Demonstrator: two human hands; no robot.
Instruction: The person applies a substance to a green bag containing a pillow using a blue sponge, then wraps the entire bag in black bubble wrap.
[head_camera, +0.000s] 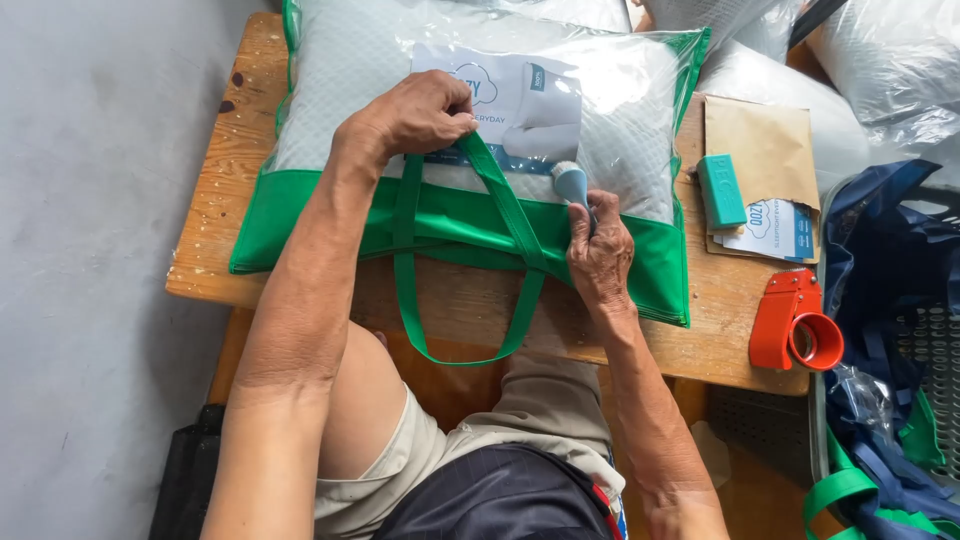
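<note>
Pillow bag (620, 160) (clear plastic, green trim) was laid flat on wooden table (470, 310), upper centre of frame. Green strap handle (500, 200) was pinched against bag by left hand (415, 115), fingers clenched. Small blue-headed tool (573, 185) was grasped by right hand (598, 255), centre frame, head pressed on plastic. Orange tape dispenser (793, 322) was seen at table's right edge, teal block (720, 190) on brown envelope (765, 145) above it.

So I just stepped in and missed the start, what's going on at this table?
A seated person works on a clear plastic pillow bag with green trim lying on a wooden table. The left hand pinches its green strap handle; the right hand presses a small blue-grey tool against the bag. An orange tape dispenser sits nearby.
</note>
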